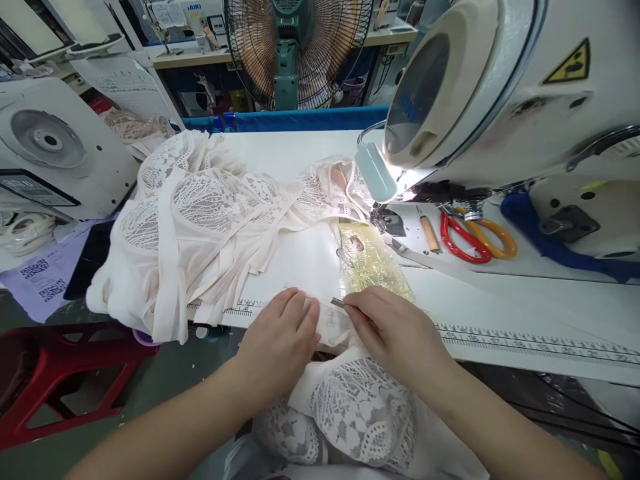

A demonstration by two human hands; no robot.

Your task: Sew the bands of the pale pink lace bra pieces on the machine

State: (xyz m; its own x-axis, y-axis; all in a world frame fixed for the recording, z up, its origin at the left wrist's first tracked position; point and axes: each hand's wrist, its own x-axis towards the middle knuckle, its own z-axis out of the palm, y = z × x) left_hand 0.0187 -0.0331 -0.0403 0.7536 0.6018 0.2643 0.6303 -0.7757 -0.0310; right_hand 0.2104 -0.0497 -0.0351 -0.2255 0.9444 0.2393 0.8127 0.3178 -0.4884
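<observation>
My left hand point(284, 335) is closed at the table's front edge, its fingertips pressed on the thin white fabric of a lace bra point(365, 413). The bra's cups hang over the edge toward my lap. A short way to the right, my right hand point(395, 330) pinches a small flat grey metal piece point(338, 303); its tip points left and the rest is hidden in the fingers. Just beyond that hand lies a clear bag of small yellowish pieces point(373, 260). On the left a heap of white lace bras point(200, 227) reaches back to the sewing machine's needle area.
A large sewing machine point(500, 100) overhangs the right side. Beneath it lie scissors with red and orange handles point(467, 243) and a wooden-handled tool point(428, 230). A ruler strip point(540, 343) runs along the front edge. A fan point(287, 60) stands behind; a red stool point(65, 380) is lower left.
</observation>
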